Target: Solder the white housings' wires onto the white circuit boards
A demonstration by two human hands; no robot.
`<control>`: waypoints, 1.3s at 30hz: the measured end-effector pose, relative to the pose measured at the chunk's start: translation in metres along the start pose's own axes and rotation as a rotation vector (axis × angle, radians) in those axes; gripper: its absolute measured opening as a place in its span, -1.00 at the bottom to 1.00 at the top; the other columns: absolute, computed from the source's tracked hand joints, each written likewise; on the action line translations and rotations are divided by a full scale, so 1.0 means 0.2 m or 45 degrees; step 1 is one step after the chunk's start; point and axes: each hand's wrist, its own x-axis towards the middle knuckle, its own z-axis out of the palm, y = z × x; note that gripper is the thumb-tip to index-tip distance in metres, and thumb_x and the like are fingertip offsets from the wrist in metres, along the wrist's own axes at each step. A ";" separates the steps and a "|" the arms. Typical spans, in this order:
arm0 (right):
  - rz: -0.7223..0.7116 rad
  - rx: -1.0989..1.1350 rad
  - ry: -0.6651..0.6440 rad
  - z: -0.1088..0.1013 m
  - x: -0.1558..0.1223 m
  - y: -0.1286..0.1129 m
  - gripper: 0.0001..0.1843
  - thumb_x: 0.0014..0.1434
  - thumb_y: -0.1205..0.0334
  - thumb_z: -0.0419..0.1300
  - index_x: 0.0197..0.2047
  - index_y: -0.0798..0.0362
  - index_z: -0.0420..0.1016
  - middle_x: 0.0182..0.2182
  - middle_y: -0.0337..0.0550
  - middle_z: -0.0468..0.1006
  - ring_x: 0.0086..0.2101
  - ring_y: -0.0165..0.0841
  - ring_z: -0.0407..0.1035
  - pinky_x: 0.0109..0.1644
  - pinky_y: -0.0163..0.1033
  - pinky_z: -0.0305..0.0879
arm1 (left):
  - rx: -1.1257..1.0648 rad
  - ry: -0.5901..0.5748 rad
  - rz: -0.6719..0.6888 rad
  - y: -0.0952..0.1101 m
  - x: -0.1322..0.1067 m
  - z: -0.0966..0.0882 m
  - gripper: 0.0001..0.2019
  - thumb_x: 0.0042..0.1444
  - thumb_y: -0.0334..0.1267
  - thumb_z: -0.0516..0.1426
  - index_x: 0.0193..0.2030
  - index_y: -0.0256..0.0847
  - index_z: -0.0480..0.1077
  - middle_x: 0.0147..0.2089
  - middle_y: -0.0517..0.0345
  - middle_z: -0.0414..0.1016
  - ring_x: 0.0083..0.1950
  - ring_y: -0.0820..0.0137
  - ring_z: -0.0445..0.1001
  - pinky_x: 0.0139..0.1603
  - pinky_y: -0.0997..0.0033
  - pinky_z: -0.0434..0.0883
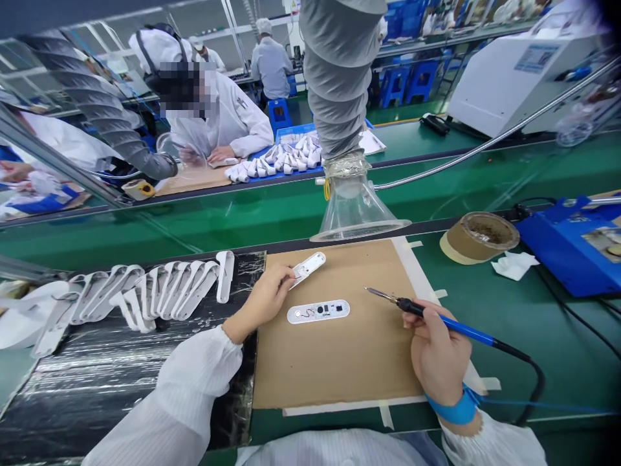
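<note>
My left hand (264, 299) pinches the near end of a white plastic cover piece (308, 267) lying on a brown cardboard mat (339, 362). Just below it on the mat lies a white oval housing (317, 311) with a circuit board and thin wires showing inside. My right hand (436, 353) is closed round a blue-handled soldering iron (436, 318), its metal tip pointing left toward the housing but a short way off it. A blue strap circles my right wrist.
A row of several white plastic shells (160, 291) lies on black foil at the left. A clear fume-extraction funnel (356, 210) hangs over the mat's far edge. A tape roll (480, 236), crumpled tissue (514, 265) and blue soldering station (567, 243) stand at right. Other workers sit beyond.
</note>
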 end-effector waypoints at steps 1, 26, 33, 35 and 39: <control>0.004 0.018 0.008 0.00 0.00 0.00 -0.71 0.25 0.00 0.43 -0.20 0.08 0.72 -0.46 -0.16 0.63 -0.45 -0.32 0.48 -0.33 -0.17 0.43 | -0.064 0.031 -0.032 0.01 0.00 -0.01 -0.83 0.49 -0.31 -0.01 -0.10 -0.11 0.39 0.19 -0.04 0.55 0.20 0.20 0.57 0.19 0.13 0.53; -0.025 0.053 -0.037 0.01 -0.01 -0.03 -0.81 0.31 0.08 0.37 -0.20 0.01 0.74 -0.46 -0.19 0.65 -0.47 -0.33 0.52 -0.30 -0.19 0.46 | -0.095 -0.147 -0.090 0.52 0.01 0.18 -0.81 0.41 -0.41 0.05 -0.18 -0.15 0.47 0.36 -0.14 0.28 0.07 0.17 0.49 0.14 -0.05 0.42; -0.043 -0.168 -0.136 -0.02 -0.03 -0.03 -0.83 0.37 0.10 0.35 -0.15 -0.02 0.75 -0.34 -0.15 0.71 -0.37 -0.32 0.58 -0.25 -0.21 0.51 | 0.150 -0.111 0.054 0.51 0.01 0.23 -0.80 0.39 -0.46 0.03 -0.21 -0.19 0.43 0.36 -0.25 0.36 0.13 0.05 0.49 0.01 0.05 0.35; -0.052 -0.247 -0.171 -0.02 -0.04 -0.04 -0.83 0.38 0.10 0.34 -0.14 -0.03 0.75 -0.35 -0.16 0.70 -0.37 -0.31 0.59 -0.25 -0.20 0.53 | 0.172 -0.108 0.045 0.50 0.02 0.24 -0.80 0.41 -0.44 0.03 -0.21 -0.19 0.45 0.37 -0.27 0.36 0.13 0.05 0.50 0.00 0.06 0.34; -0.058 -0.318 -0.220 -0.01 -0.04 -0.06 -0.82 0.40 0.09 0.32 -0.14 -0.04 0.74 -0.38 -0.18 0.69 -0.37 -0.30 0.60 -0.25 -0.19 0.56 | 0.187 -0.121 0.040 0.50 0.03 0.24 -0.79 0.42 -0.44 0.04 -0.20 -0.20 0.46 0.37 -0.28 0.38 0.13 0.04 0.51 -0.02 0.07 0.33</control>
